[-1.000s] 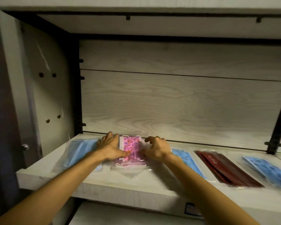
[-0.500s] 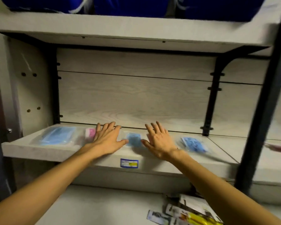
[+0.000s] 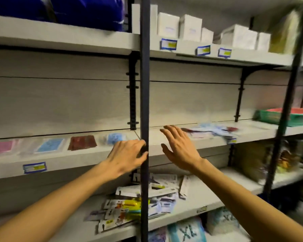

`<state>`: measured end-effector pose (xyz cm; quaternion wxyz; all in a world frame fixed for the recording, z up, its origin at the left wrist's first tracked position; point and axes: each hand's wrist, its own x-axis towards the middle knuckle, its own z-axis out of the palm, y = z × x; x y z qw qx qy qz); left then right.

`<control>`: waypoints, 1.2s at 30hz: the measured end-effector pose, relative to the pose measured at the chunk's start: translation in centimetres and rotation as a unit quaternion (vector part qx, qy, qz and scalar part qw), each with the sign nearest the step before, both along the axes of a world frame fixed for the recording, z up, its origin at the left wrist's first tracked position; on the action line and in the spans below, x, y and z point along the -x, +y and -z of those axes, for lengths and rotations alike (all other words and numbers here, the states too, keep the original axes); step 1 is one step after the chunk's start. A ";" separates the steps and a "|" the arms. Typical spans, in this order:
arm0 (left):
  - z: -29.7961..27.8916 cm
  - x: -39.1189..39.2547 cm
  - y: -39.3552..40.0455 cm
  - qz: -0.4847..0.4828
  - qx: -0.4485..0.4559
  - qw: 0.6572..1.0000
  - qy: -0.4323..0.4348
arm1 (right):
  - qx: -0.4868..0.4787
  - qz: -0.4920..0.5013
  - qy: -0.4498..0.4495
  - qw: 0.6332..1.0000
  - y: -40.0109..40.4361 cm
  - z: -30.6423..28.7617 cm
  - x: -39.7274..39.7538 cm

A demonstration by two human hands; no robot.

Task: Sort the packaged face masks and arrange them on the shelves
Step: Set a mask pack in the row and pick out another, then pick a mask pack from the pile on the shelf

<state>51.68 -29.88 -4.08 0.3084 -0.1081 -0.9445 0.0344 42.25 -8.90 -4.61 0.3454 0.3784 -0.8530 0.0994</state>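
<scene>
Shelf point(image 3: 87, 158): the middle board runs across your view, crossed by the dark upright post point(image 3: 144, 102), your landmark here.
Sorted row: left of the post, four mask packs lie flat in a line on the shelf: the pink pack point(image 3: 1, 146) farthest out, then the blue pack point(image 3: 50, 145), the dark red pack point(image 3: 82, 142), and the small blue pack point(image 3: 114, 138) nearest the post.
Unsorted pile point(image 3: 212, 131): right of the post, blurred blue, white and red packs lie heaped on the same shelf.
White boxes point(image 3: 191, 27): right of the post, one shelf up.
Loose packets point(image 3: 138, 201): below, scattered on both sides of the post.
Left arm: your forearm reaches up from the lower left toward the post.
Left hand point(image 3: 128, 156): palm down, against the post at shelf-edge height; its fingers point(image 3: 138, 143) lie together, loosely bent, holding nothing.
Right hand point(image 3: 179, 147): just right of the post, raised over the shelf edge, palm facing left, short of the pile; fingers straight and slightly spread, holding nothing.
</scene>
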 end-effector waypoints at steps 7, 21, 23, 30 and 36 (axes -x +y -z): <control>0.5 8.4 9.2 0.039 0.073 0.996 -0.023 | 0.006 0.106 -0.061 0.992 10.8 1.6 6.0; -1.1 30.4 18.0 0.009 0.089 0.995 -0.045 | -0.033 0.229 -0.160 0.960 26.9 0.8 26.8; -1.5 32.6 18.4 -0.007 0.099 0.994 -0.054 | -0.026 0.237 -0.156 0.958 28.2 0.3 28.8; -1.4 38.7 19.1 -0.027 0.083 0.991 -0.105 | 0.006 0.265 -0.162 0.950 28.3 -2.2 34.1; -0.2 42.2 19.9 -0.077 0.049 0.989 -0.116 | -0.018 0.241 -0.219 0.946 25.7 -2.8 38.8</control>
